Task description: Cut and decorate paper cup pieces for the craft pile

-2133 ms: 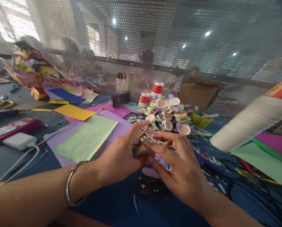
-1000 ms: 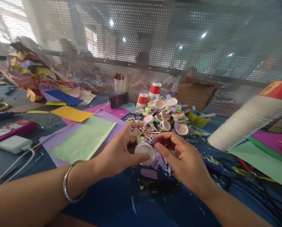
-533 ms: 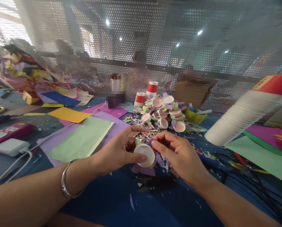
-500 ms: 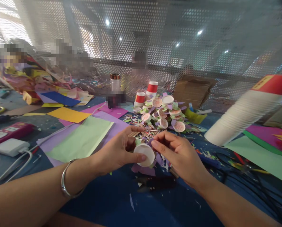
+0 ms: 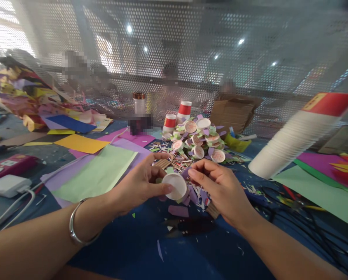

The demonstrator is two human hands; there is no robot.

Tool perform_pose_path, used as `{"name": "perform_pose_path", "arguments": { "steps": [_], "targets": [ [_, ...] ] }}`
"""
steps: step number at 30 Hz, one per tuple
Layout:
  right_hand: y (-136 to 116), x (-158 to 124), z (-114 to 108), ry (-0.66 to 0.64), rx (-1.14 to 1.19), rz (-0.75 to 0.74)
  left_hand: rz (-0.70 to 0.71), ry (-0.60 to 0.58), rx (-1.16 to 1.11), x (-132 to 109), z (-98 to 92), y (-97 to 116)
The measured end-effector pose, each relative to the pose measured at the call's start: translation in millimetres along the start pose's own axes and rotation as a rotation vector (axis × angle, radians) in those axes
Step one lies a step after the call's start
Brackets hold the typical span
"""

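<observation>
My left hand (image 5: 146,181) is closed on a round white paper cup bottom (image 5: 176,186), thumb on its face and fingers behind. Light green paper pieces show at its edge. Close by, my right hand (image 5: 219,188) pinches a small purple paper piece (image 5: 185,172) against or just beside the disc's upper right rim; whether they are joined cannot be told. Behind both hands rises a pile of similar discs (image 5: 218,156) with green and purple paper petals. Under the hands lie a loose purple paper piece (image 5: 178,211) and a dark-handled cutting tool (image 5: 195,225).
At right leans a tall stack of paper cups (image 5: 293,134), with black cables (image 5: 305,225) below. Coloured sheets (image 5: 95,173), a white charger (image 5: 9,186) and a pink box (image 5: 12,167) lie left. Red-and-white cups (image 5: 184,110) and cardboard (image 5: 233,112) stand before a perforated panel (image 5: 197,50).
The view has shifted slightly, so most things sit a little further left. The disc has tilted a little, and a green piece shows above its rim. Both hands keep their grips.
</observation>
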State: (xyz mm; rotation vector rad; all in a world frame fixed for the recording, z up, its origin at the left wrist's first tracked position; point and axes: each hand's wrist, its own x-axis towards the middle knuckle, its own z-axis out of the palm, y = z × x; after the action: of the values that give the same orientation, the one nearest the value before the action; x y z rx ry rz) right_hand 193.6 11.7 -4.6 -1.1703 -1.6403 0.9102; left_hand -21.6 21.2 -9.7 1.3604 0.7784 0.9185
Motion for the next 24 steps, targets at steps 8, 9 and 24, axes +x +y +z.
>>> {"name": "perform_pose_path", "arguments": {
  "steps": [8, 9, 24],
  "targets": [
    [1.6, 1.5, 1.3, -0.037, 0.023, 0.01, -0.017, 0.067, -0.013, 1.6, 5.1, 2.4],
    [1.5, 1.4, 1.3, -0.035, 0.026, 0.012, -0.02, 0.071, -0.021, 1.4, 5.0, 2.9],
    [-7.2, -1.1, 4.1, -0.112, 0.06, 0.084, -0.078, 0.321, -0.346, 3.5, 3.6, 11.8]
  ]
}}
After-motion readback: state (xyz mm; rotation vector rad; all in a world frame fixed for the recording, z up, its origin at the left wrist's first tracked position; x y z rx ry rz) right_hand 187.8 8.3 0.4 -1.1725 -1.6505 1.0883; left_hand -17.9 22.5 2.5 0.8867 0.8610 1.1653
